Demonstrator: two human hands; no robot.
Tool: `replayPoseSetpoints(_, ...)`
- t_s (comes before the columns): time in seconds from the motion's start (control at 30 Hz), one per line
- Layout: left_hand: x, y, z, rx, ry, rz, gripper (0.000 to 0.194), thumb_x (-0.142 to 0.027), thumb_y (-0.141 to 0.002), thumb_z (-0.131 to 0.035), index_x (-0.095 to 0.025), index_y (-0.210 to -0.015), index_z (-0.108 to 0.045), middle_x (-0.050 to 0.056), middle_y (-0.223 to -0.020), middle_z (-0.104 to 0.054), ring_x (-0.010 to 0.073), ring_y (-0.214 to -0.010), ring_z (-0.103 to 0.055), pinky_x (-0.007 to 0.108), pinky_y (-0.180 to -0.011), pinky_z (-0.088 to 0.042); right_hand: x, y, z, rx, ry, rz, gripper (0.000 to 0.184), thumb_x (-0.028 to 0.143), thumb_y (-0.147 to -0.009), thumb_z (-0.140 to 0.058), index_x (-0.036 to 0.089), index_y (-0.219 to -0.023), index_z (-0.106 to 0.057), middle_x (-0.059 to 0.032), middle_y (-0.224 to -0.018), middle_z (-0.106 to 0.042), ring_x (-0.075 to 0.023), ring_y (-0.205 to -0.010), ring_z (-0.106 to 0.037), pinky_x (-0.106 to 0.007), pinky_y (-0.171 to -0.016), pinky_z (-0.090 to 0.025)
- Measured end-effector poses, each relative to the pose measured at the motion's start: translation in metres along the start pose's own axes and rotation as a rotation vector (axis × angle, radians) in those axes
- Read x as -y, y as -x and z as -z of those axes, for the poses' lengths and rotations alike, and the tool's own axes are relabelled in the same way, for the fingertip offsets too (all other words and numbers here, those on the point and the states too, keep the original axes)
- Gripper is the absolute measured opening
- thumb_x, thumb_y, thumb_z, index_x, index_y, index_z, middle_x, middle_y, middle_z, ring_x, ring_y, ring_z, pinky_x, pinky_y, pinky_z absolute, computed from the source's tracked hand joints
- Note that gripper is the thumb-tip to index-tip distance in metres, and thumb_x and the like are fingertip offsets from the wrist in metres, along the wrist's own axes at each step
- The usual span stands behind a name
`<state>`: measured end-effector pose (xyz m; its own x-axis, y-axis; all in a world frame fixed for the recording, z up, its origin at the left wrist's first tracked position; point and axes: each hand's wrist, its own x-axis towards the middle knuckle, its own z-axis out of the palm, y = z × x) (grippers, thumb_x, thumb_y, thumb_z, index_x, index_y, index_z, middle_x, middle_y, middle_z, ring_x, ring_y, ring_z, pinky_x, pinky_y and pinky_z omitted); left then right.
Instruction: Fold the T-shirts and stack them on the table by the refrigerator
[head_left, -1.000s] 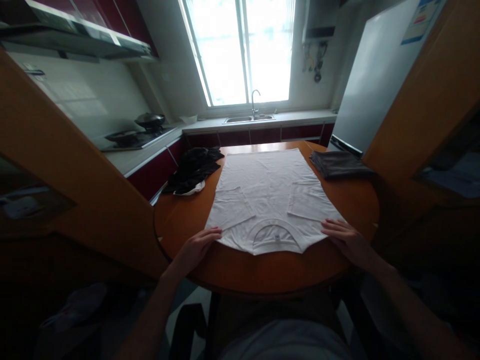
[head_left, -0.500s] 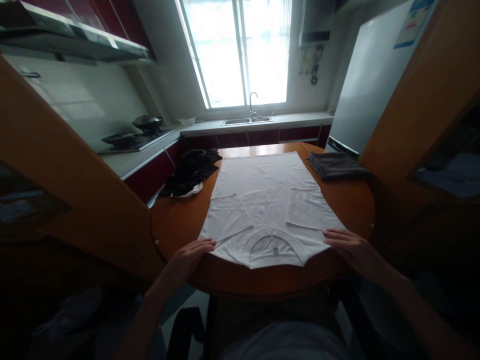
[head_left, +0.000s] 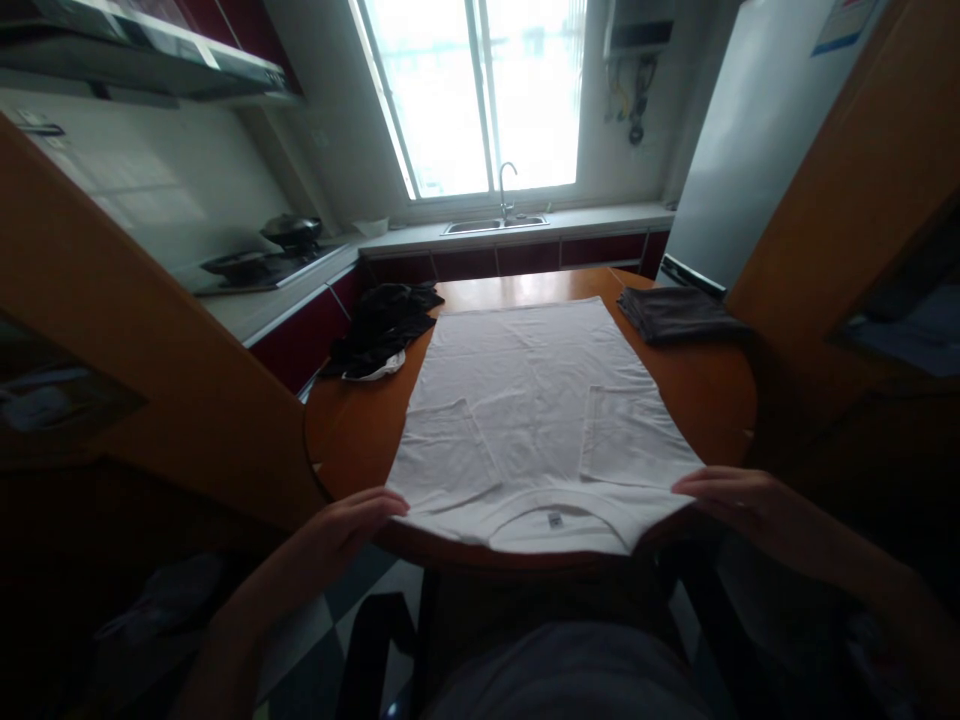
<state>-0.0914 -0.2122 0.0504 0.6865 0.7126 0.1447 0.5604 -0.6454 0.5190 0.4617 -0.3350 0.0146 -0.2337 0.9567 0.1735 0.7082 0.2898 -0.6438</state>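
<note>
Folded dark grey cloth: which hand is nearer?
Right. The cloth lies beyond the right hand; the left hand is farther, diagonally across the white T-shirt.

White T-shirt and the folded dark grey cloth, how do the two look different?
The white short-sleeved T-shirt is spread wide; the dark grey cloth is folded into a small bundle. The T-shirt is held by the left hand and right hand at its near corners; the grey cloth lies untouched. Both rest on the orange-brown wooden table.
</note>
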Motion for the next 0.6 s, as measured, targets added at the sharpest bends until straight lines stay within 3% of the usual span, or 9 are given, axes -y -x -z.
replayPoseSetpoints(0.13, 0.016, -0.027, 0.010, -0.019, 0.033, 0.051, 0.030, -0.039, -0.100, -0.049, -0.022, -0.100, -0.074, 0.005, -0.099, -0.073, 0.0188, -0.086, -0.068, 0.022, -0.077, -0.054, -0.004, -0.040, 0.013, -0.025, -0.066, -0.098, 0.046, 0.061, -0.093, -0.056, 0.023, -0.101, -0.081, -0.0073, -0.096, -0.079, -0.0284, -0.085, -0.073, -0.035, -0.075, -0.058)
replayPoseSetpoints(0.27, 0.047, -0.063, 0.012, -0.181, 0.077, 0.195, 0.037, -0.053, -0.090, -0.062, -0.019, -0.096, -0.075, 0.005, -0.093, -0.075, 0.0198, -0.082, -0.067, 0.023, -0.071, -0.053, -0.019, -0.097, 0.025, -0.041, -0.093, -0.143, 0.062, 0.075, -0.077, -0.064, 0.015, -0.084, -0.079, -0.0086, -0.081, -0.076, -0.0245, -0.073, -0.068, -0.031, -0.065, -0.052)
replayPoseSetpoints(0.4, 0.073, -0.092, 0.006, -0.245, 0.042, 0.272, 0.044, -0.058, -0.082, -0.065, -0.018, -0.094, -0.077, 0.006, -0.088, -0.076, 0.0218, -0.078, -0.068, 0.027, -0.071, -0.053, -0.042, -0.140, 0.025, 0.039, -0.083, -0.170, 0.058, 0.072, -0.069, -0.070, 0.015, -0.074, -0.077, -0.0075, -0.072, -0.073, -0.0208, -0.067, -0.061, -0.029, -0.061, -0.046)
replayPoseSetpoints(0.5, 0.085, -0.092, 0.002, -0.210, 0.060, 0.278, 0.046, -0.059, -0.080, -0.064, -0.018, -0.096, -0.077, 0.007, -0.090, -0.077, 0.0224, -0.078, -0.069, 0.028, -0.072, -0.054, -0.058, -0.148, 0.023, 0.121, -0.057, -0.209, 0.049, 0.064, -0.068, -0.072, 0.015, -0.071, -0.076, -0.0065, -0.071, -0.072, -0.0198, -0.066, -0.060, -0.028, -0.060, -0.044)
replayPoseSetpoints(0.6, 0.093, -0.079, 0.001, -0.198, 0.099, 0.319, 0.049, -0.060, -0.080, -0.065, -0.018, -0.103, -0.077, 0.008, -0.098, -0.077, 0.0238, -0.085, -0.071, 0.030, -0.076, -0.055, -0.072, -0.136, 0.025, 0.144, -0.046, -0.255, 0.047, 0.062, -0.071, -0.070, 0.016, -0.075, -0.077, -0.0054, -0.071, -0.071, -0.0193, -0.067, -0.060, -0.027, -0.060, -0.042)
